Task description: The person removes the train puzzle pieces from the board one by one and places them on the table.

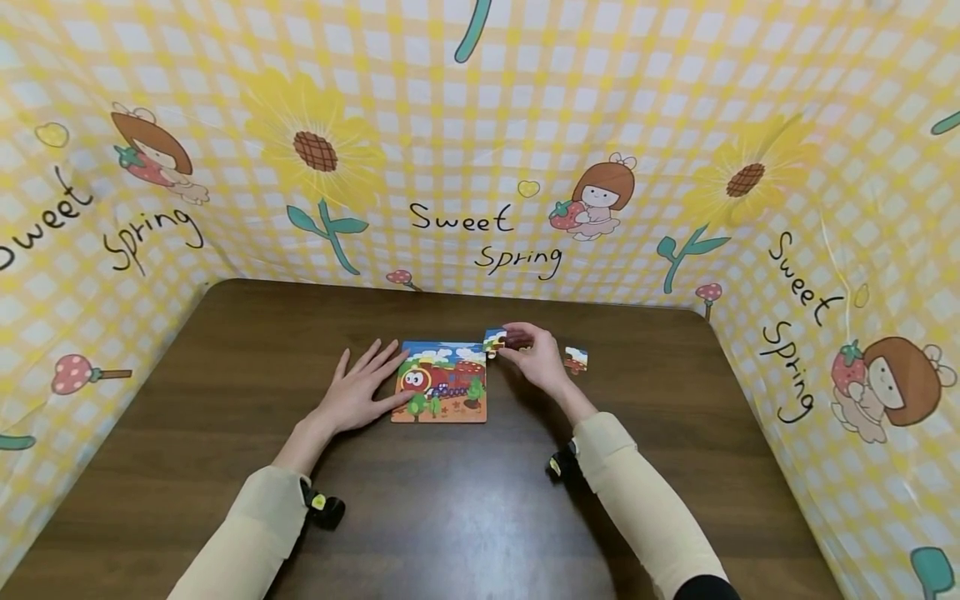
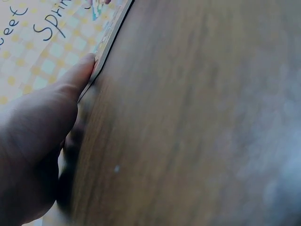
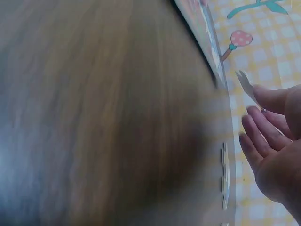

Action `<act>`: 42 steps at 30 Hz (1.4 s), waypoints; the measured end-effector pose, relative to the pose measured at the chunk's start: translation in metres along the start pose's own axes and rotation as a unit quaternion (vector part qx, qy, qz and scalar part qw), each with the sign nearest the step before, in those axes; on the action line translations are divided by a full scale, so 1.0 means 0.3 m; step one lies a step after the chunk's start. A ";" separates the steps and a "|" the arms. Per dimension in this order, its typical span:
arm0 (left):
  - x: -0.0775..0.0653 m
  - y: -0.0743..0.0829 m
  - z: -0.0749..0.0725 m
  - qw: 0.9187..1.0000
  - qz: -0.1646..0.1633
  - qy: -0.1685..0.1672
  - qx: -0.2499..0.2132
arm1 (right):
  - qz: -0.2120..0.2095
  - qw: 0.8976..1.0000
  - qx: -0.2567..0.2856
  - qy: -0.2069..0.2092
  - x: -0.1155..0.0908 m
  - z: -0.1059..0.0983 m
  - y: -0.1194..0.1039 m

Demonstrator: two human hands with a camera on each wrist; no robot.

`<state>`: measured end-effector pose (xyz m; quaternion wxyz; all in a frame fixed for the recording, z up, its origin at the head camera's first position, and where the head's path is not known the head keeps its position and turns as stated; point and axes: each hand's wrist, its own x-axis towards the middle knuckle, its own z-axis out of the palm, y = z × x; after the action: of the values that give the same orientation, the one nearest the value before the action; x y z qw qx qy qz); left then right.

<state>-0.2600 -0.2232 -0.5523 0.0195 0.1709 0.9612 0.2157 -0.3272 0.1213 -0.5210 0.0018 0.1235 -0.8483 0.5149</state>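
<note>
A jigsaw puzzle board [image 1: 453, 418] with a red train picture lies flat on the table. My left hand [image 1: 351, 398] rests at its left side, fingers spread over the edge, with the thumb near the lower left corner. In the left wrist view the thumb [image 2: 77, 75] lies along the board's edge. Above the table, my right hand [image 1: 534, 357] pinches a puzzle piece [image 1: 494, 340] between thumb and fingers, close by the board's upper right corner. The right wrist view shows this piece [image 3: 246, 87] tilted and edge-on.
Right of my right hand, a loose puzzle piece [image 1: 576, 359] lies on the brown table [image 1: 465, 508]. Flat pieces [image 3: 225, 176] show edge-on in the right wrist view. A yellow checked cloth [image 1: 442, 167] stands around the back and sides.
</note>
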 end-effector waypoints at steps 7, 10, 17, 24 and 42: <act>0.004 -0.006 0.002 1.000 -0.001 -0.001 0.003 | 0.007 0.999 -0.047 -0.001 -0.009 -0.031 0.031; 0.005 -0.010 0.005 1.000 -0.003 -0.007 0.000 | 0.002 0.998 -0.063 -0.008 -0.010 -0.042 0.045; 0.004 -0.016 0.006 1.000 -0.004 -0.012 -0.003 | -0.007 0.995 -0.099 -0.026 -0.003 -0.059 0.073; 0.005 -0.016 0.008 1.000 -0.003 -0.009 -0.001 | -0.004 0.989 -0.144 -0.046 -0.002 -0.072 0.075; 0.006 -0.020 0.008 1.000 -0.004 -0.011 0.000 | -0.032 0.979 -0.194 -0.059 0.001 -0.069 0.107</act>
<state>-0.2633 -0.2266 -0.5570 0.0310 0.1699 0.9615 0.2139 -0.3368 0.1534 -0.5393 -0.0076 0.1775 -0.9263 0.3323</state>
